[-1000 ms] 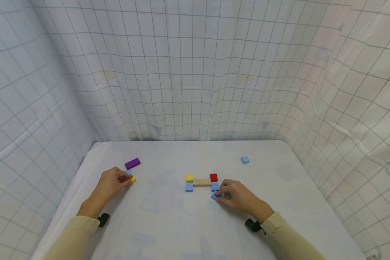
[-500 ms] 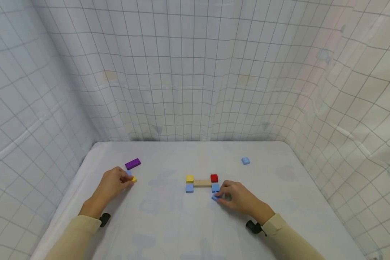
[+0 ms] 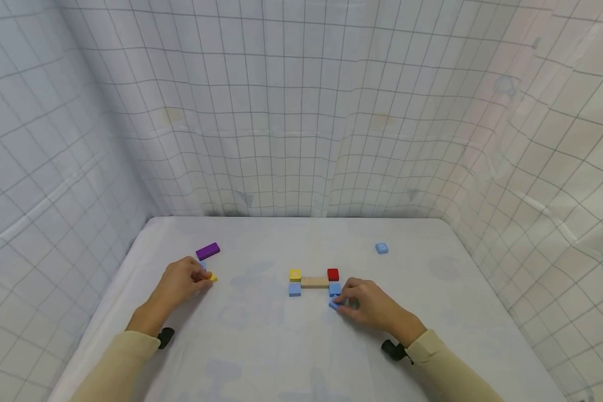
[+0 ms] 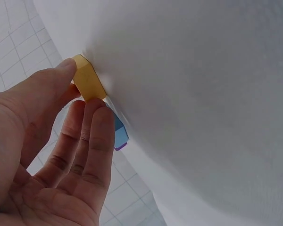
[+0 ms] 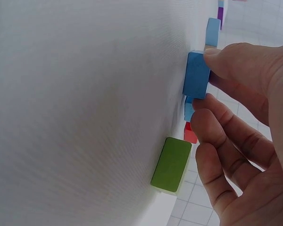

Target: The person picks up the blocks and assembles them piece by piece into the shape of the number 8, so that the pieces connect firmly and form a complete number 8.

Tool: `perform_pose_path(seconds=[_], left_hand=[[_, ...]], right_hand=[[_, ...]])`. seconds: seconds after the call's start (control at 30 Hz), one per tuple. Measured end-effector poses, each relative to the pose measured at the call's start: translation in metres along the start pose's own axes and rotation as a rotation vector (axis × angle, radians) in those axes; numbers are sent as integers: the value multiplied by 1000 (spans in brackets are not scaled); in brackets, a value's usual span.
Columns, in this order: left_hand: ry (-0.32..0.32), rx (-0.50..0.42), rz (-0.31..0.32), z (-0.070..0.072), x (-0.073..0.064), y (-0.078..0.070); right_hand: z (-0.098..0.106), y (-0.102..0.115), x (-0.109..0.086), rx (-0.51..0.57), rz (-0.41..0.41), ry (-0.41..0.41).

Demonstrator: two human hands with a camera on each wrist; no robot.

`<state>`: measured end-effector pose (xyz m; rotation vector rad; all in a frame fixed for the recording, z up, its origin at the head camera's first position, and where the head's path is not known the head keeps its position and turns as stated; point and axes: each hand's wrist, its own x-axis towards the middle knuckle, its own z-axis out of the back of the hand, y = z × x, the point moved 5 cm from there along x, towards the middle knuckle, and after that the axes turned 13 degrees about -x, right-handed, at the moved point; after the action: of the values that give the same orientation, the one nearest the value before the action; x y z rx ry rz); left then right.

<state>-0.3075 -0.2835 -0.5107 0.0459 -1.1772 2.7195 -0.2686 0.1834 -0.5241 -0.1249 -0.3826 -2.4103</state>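
Note:
At the left of the table, my left hand (image 3: 183,281) pinches a small yellow block (image 4: 88,79) between thumb and fingers, low at the cloth. Just behind its fingers lies a blue block (image 4: 120,133), partly hidden. My right hand (image 3: 368,301) pinches another blue block (image 5: 196,75) with thumb and fingertips, at the near right corner of a small block arrangement. That arrangement has a wooden plank (image 3: 314,282) between a yellow block (image 3: 295,274) and blue block (image 3: 295,290) on the left, and a red block (image 3: 333,274) and blue block (image 3: 334,289) on the right.
A green block (image 5: 171,165) lies beside my right fingers, mostly hidden in the head view. A purple block (image 3: 208,251) lies beyond my left hand. One light blue block (image 3: 382,248) sits at the back right. Grid-patterned curtains (image 3: 301,139) enclose the white table (image 3: 261,346).
My left hand has shifted slightly to the right with the yellow block. My right hand keeps its pinch on the blue block in nearly the same spot.

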Motion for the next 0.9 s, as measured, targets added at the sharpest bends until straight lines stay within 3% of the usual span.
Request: perform_pose_path(seconds=[0.37, 0.7, 0.9], left_hand=[[24, -3, -51, -9, -2, -9], [61, -35, -10, -19, -3, -17], [68, -56, -34, -26, -1, -21]], right_hand=[[-1, 0, 0, -8, 1, -4], [-1, 0, -1, 10, 17, -2], [0, 0, 2, 4, 7, 9]])
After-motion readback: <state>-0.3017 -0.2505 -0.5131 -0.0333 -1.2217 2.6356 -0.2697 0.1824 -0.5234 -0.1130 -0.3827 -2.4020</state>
